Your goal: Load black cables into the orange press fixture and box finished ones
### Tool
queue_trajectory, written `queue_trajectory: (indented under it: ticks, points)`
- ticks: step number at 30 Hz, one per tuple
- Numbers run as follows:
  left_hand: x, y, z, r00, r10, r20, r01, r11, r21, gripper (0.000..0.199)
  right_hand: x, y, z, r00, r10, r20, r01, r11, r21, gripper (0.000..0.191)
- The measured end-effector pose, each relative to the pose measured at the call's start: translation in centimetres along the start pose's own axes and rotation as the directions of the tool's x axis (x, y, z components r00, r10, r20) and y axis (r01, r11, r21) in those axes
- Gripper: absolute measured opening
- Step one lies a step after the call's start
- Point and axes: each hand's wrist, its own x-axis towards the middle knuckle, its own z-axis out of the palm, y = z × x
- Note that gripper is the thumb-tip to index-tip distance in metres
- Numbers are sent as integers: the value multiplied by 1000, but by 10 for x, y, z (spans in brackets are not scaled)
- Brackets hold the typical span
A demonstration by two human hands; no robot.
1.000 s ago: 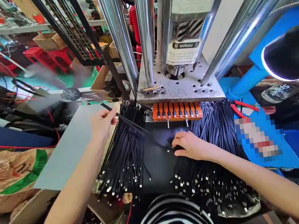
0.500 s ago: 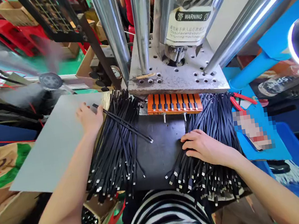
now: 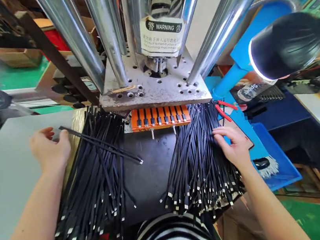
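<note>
My left hand (image 3: pixel 50 148) is open, thumb and fingers apart, over the grey board. Its thumb is beside the ends of a few black USB cables (image 3: pixel 104 144) lying slantwise across the left cable pile (image 3: pixel 94 185). My right hand (image 3: pixel 235 147) is at the right edge of another cable pile (image 3: pixel 193 159), thumb and fingertips pinched together on a black cable there. Between the piles, under the press plate, an orange fixture (image 3: pixel 161 124) holds several black cable ends side by side in its slots.
The steel press plate (image 3: pixel 156 90) with thick columns stands above the fixture, bearing a warning label (image 3: pixel 161 36). Red-handled pliers (image 3: pixel 223 113), a black lamp (image 3: pixel 289 46) and a blue tray (image 3: pixel 283 170) are at the right. A grey board (image 3: pixel 2 166) lies at the left.
The view has swung to the right. My left hand has let go of the slanting cables. My right hand has moved across its pile to the right edge, its fingers closing into a pinch.
</note>
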Motion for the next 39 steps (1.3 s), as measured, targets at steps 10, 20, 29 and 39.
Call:
queue_trajectory:
  ticks: [10,20,29,39]
  points:
    - [-1,3,-3,999,3,-41,-3,1000,14,23,-5,45,23,919,363,-156,-354,932,80,40]
    - [-2,8,-6,999,-40,-23,41,998,52,23,-8,68,13,883,452,-126,-419,880,224,50]
    - [-2,7,-2,998,-46,-31,48,997,57,21,-26,78,0,905,381,-188,-377,924,60,51]
    - [1,0,-2,1000,-16,-20,17,998,64,33,-33,86,5,926,228,-300,-281,948,-148,43]
